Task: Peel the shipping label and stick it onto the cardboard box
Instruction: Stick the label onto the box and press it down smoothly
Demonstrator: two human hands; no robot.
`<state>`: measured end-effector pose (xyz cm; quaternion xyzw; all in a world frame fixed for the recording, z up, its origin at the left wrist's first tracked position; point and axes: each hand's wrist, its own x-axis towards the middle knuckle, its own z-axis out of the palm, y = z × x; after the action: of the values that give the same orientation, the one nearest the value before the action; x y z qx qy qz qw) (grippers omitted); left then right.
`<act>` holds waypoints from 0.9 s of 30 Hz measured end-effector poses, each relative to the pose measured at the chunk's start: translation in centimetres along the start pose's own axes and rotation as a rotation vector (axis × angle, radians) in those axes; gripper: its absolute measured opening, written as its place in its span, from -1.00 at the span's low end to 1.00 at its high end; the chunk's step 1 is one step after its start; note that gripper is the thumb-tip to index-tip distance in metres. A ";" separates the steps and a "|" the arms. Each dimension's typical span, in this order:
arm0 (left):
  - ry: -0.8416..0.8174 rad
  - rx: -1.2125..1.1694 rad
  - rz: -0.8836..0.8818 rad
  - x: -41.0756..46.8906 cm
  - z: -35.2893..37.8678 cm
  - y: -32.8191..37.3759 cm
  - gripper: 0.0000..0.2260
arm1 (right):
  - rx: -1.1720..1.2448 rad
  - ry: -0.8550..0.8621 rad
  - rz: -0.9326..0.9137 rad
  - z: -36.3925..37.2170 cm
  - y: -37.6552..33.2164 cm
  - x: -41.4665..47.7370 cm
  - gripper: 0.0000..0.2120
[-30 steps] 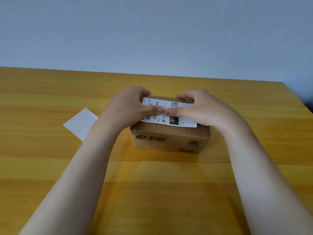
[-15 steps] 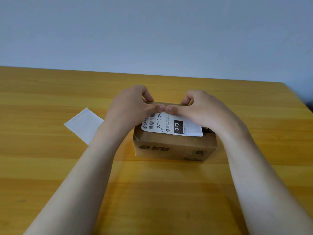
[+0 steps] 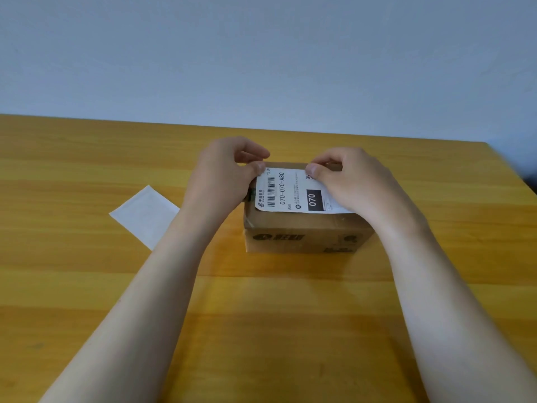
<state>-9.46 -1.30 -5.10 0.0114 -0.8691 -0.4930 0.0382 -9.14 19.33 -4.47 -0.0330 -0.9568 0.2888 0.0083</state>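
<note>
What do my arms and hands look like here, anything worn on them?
The left forearm and right forearm are bare, no sleeves in view. The left hand and right hand wear no gloves; no watch, bracelet or ring is visible on either.

Soft, even light — a dim shadow on the table (image 3: 87,286) before the cardboard box (image 3: 319,242), right edge blurred.

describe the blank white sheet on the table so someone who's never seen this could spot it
On the wooden table, look just left of the cardboard box. A flat white sheet lies there at an angle on the wood. Unlike the shipping label on the box top, it carries no barcode or print.
</note>
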 end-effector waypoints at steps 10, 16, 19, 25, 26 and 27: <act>-0.052 0.229 0.027 -0.2 0.1 0.7 -0.64 | 0.167 -0.108 -0.024 0.2 -0.4 -0.1 -0.33; -0.079 0.430 0.031 -0.5 0.7 0.8 -0.49 | 0.161 -0.112 -0.041 0.5 -0.5 -0.1 -0.30; -0.088 0.466 0.001 -0.5 0.5 0.8 -0.52 | 0.169 -0.131 -0.047 0.7 -0.7 -0.1 -0.32; -0.076 0.446 -0.034 -0.3 0.3 0.5 -0.65 | 0.184 -0.128 -0.058 0.9 -0.6 0.0 -0.43; -0.076 0.446 -0.036 -0.3 0.4 0.4 -0.65 | 0.185 -0.127 -0.061 0.9 -0.6 0.0 -0.45; -0.076 0.450 -0.036 -0.3 0.4 0.4 -0.65 | 0.186 -0.122 -0.066 0.9 -0.6 0.1 -0.48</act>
<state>-9.21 -0.77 -4.94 0.0165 -0.9576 -0.2876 -0.0067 -9.28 18.34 -4.91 0.0169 -0.9251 0.3775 -0.0375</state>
